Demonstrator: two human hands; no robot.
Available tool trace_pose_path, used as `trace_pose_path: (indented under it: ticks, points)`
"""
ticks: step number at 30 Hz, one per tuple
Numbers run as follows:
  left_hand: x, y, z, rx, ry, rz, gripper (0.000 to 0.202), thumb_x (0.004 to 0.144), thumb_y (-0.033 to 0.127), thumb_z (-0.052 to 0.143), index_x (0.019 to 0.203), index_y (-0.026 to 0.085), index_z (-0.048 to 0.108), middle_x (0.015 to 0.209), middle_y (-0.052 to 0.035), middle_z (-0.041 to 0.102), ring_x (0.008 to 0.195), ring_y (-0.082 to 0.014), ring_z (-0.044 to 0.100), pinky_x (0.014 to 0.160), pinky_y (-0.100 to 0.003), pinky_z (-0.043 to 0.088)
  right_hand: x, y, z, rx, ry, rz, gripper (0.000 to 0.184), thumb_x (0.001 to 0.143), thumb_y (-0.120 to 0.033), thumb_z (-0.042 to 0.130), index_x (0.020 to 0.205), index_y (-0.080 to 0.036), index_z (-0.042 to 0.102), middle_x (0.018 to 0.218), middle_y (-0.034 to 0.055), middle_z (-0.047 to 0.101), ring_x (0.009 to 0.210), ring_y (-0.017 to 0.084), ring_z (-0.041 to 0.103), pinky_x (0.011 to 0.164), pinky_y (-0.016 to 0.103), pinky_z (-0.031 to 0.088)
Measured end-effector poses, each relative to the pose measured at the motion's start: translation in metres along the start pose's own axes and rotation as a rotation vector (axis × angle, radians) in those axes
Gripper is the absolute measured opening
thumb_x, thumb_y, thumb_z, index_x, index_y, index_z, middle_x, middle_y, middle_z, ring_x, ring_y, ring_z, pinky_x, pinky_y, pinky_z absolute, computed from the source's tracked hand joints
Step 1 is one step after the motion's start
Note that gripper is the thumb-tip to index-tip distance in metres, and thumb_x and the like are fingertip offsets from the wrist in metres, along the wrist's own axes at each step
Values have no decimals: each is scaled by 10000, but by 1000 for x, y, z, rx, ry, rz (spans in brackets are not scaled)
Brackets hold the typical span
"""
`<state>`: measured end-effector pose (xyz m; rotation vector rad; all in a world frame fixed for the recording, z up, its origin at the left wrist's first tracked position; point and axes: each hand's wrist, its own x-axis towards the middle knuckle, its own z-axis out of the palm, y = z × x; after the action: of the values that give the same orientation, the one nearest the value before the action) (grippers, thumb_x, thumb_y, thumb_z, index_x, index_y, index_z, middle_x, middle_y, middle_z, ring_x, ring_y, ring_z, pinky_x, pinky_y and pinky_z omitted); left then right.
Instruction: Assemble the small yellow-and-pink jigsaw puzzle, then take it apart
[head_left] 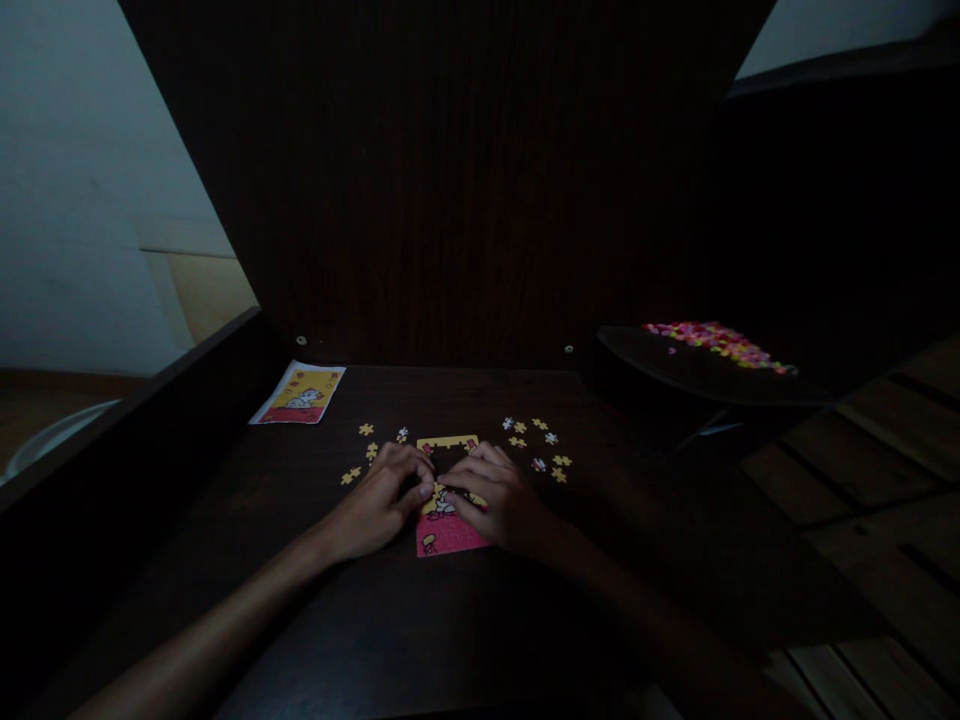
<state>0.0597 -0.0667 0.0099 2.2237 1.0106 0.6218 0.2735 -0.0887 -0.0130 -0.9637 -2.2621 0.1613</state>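
A partly assembled jigsaw puzzle [457,536] lies on the dark tabletop, with a pink lower part, a white figure in the middle and a yellow strip along the top. A dark gap shows between the strip and the lower part. My left hand [386,500] is at the puzzle's left edge, thumb and forefinger closed together; whatever is between them is hidden. Across the right side of the puzzle lies my right hand [504,498], its fingers stretched out and the thumb apart from them. The fingertips of both hands almost meet over the middle.
Loose puzzle pieces [351,476] lie left of the puzzle, and several more pieces [561,461] to its right. A printed picture sheet [304,394] rests at the back left. Many small colourful pieces [720,342] are heaped on a dark shelf [675,372] at right. A dark panel [450,200] rises behind.
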Motion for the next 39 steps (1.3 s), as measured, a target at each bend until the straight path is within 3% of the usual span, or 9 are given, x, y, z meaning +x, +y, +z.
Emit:
trace_pose_path:
  ticks: [14,21,39]
  points:
    - [1,-3,1,-25,-18,-1,229,975,366,451,939,216,621,1054,-61,637,1044,-244,551,960,-442,455,1,0,0,-39,36,-46,119,899,-225,635,970,-200,727,872,42,710,846,209,572,762,364,450]
    - [-1,-7,-7,84,68,28,145,943,273,480,1011,231,601,1071,-50,630,1088,-257,512,972,-464,438,-2,8,8,5,81,3,111,850,-217,707,955,-191,733,883,51,701,856,204,576,779,353,464]
    - [-9,-14,-8,252,7,159,185,914,230,548,1084,219,621,1153,-59,624,1130,-258,499,1025,-474,414,1,9,10,58,0,72,112,830,-207,719,939,-199,740,907,58,696,901,220,579,833,387,496]
